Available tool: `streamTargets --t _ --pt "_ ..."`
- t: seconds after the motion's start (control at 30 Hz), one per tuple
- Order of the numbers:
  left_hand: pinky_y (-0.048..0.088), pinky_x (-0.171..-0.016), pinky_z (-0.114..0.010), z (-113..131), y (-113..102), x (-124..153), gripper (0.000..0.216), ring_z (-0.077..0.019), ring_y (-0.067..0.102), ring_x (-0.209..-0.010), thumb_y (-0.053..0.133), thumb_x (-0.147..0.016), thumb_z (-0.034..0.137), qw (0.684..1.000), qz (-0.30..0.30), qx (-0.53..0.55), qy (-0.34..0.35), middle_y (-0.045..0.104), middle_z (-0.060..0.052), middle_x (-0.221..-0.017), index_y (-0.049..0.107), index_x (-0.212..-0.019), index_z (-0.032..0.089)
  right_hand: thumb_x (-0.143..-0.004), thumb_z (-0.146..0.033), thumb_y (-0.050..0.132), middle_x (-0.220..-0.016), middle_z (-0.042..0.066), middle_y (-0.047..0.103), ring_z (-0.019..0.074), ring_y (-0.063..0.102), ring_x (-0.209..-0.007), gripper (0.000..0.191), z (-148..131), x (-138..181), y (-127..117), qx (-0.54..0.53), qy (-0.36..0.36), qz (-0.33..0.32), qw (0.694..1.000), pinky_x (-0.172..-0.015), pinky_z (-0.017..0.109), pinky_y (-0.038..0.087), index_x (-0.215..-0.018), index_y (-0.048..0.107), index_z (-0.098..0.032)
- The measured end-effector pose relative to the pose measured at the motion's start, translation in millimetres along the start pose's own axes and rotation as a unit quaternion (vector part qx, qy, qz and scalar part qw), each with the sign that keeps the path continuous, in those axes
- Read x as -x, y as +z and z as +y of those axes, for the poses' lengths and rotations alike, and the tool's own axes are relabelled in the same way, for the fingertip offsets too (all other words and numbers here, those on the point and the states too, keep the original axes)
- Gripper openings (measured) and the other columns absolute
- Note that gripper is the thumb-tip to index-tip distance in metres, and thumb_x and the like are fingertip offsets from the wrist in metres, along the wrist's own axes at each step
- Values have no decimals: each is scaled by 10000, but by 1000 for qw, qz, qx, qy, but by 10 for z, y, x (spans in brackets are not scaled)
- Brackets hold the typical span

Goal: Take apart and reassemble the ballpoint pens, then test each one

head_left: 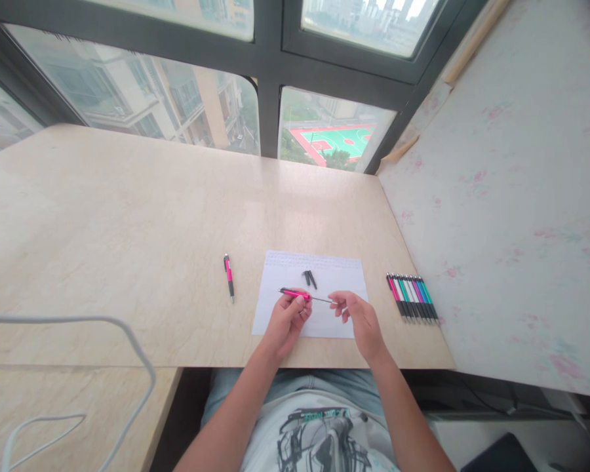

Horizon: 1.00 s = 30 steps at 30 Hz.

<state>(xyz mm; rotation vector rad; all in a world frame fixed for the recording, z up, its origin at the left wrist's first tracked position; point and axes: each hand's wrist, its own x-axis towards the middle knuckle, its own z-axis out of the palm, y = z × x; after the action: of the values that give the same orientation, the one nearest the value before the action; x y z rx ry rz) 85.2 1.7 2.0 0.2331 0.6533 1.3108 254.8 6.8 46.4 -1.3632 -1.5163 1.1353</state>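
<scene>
My left hand (289, 320) is closed round the pink barrel of a ballpoint pen (294, 293), held above the paper. From the barrel's right end sticks out a thin dark refill (320, 299). My right hand (360, 316) pinches the far end of that refill between thumb and fingers. Just beyond my hands, small black pen parts (309, 279) lie on a white sheet of paper (270, 308) with lines of handwriting along its top. Off to the left, a whole pink and black pen (229, 278) lies on the table.
A row of several coloured pens (413, 298) lies at the right, near the flowered wall (491, 216). A pale cable (137, 347) loops over the left side of the table (152, 216). Windows with dark frames (269, 85) stand along the back edge.
</scene>
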Motion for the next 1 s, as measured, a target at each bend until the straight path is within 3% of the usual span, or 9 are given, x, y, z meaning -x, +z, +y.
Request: streamTargets --t 0.07,0.17,0.3,0.47,0.6,0.83,1.0 --pt "472 -671 -189 3 -4 -9 177 -81 574 -715 780 -756 208 1000 2 8 0 635 -31 -811 697 -889 126 -946 -411 441 -835 61 686 178 610 -702 340 124 -124 36 55 28 21 998 -609 286 473 -960 692 -183" --pt "477 -661 -188 7 8 -15 195 -82 574 -708 796 -736 207 1000 10 18 -2 634 -31 -804 699 -883 122 -862 -290 537 -911 61 692 176 611 -735 206 263 -349 130 168 -3 34 985 -704 308 479 -943 695 -185" --pt "479 -661 -192 8 21 -15 210 -82 577 -703 806 -723 211 1000 18 22 -1 638 -33 -807 697 -878 119 -841 -218 540 -921 44 665 142 574 -665 209 325 -583 267 253 -33 5 967 -716 294 462 -991 684 -188" --pt "474 -655 -190 -9 -2 -24 200 -82 581 -697 792 -737 199 1000 15 17 -1 641 -35 -790 695 -891 115 -834 -173 561 -995 54 646 156 589 -764 222 305 -699 357 345 -15 -25 938 -688 264 412 -1020 675 -211" --pt "477 -665 -196 -17 -10 -31 195 -87 586 -704 790 -737 195 1000 14 11 -2 649 -38 -788 700 -893 118 -828 -162 578 -931 33 653 165 587 -831 195 269 -725 370 371 11 -52 927 -669 249 371 -990 668 -221" --pt "481 -676 -208 -5 14 -19 229 -89 584 -704 814 -711 217 1000 12 -4 -8 661 -42 -801 707 -891 125 -823 -217 622 -804 8 646 149 564 -746 30 256 -739 368 376 31 -55 924 -630 242 334 -845 638 -205" --pt "476 -687 -202 -4 15 -15 216 -84 589 -706 802 -727 211 1000 9 -4 -6 657 -40 -798 704 -893 115 -825 -282 646 -775 0 628 143 551 -709 95 244 -702 338 380 28 -57 923 -614 239 326 -876 629 -205"
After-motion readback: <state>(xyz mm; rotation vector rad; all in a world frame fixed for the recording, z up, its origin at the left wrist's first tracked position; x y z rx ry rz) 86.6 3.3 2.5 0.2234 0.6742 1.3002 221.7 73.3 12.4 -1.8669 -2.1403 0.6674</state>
